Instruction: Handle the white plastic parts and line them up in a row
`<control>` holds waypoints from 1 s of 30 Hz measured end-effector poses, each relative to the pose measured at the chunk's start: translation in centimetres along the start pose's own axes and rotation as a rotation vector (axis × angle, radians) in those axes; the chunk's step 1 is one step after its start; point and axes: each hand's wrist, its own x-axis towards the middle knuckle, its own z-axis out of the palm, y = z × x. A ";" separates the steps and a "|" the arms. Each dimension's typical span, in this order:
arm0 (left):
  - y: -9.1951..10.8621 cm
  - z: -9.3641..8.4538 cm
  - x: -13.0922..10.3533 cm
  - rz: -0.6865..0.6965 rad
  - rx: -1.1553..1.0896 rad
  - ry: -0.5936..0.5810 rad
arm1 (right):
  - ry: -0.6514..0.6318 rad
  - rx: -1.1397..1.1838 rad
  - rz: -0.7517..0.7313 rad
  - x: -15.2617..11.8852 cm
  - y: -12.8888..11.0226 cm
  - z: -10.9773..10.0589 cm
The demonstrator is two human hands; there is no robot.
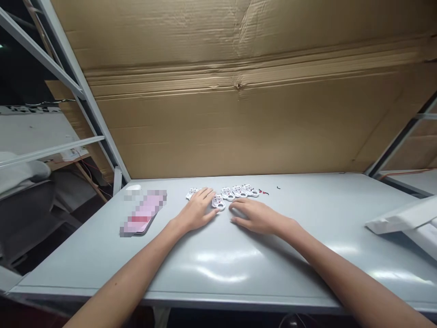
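Several small white pieces with round rings and red and dark marks lie in a row on the grey table (218, 264). One white ringed piece (218, 202) sits nearer the front, between my hands. My left hand (198, 210) rests with fingers spread at its left side, thumb near the ring. Another white piece (191, 193) shows partly behind my left hand. My right hand (254, 215) is on the right with fingers slightly bent and apart, nothing visible in it, just in front of the white pieces (239, 191).
A pink phone-like object (145, 213), partly pixelated, lies at the left, with a small white object (134, 187) behind it. Small red and black bits (263, 192) lie right of the row. White packaging (403, 218) is at the right edge. Cardboard (218, 132) stands behind the table.
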 end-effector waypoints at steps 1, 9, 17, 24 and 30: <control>-0.1 0.2 0.0 -0.032 0.022 -0.019 | -0.015 -0.012 0.010 0.0 -0.1 -0.1; -0.3 0.7 -0.1 -0.045 0.034 -0.023 | 0.073 0.009 0.084 0.6 -0.2 0.6; 0.2 0.3 -0.1 0.077 -0.041 0.002 | 0.054 0.056 0.043 1.0 -0.4 1.0; 1.3 -0.3 0.0 0.141 -0.100 -0.030 | 0.033 0.070 0.045 1.2 -0.4 1.0; 1.3 0.0 0.0 0.141 -0.075 -0.046 | 0.072 0.005 -0.004 1.0 -0.5 1.0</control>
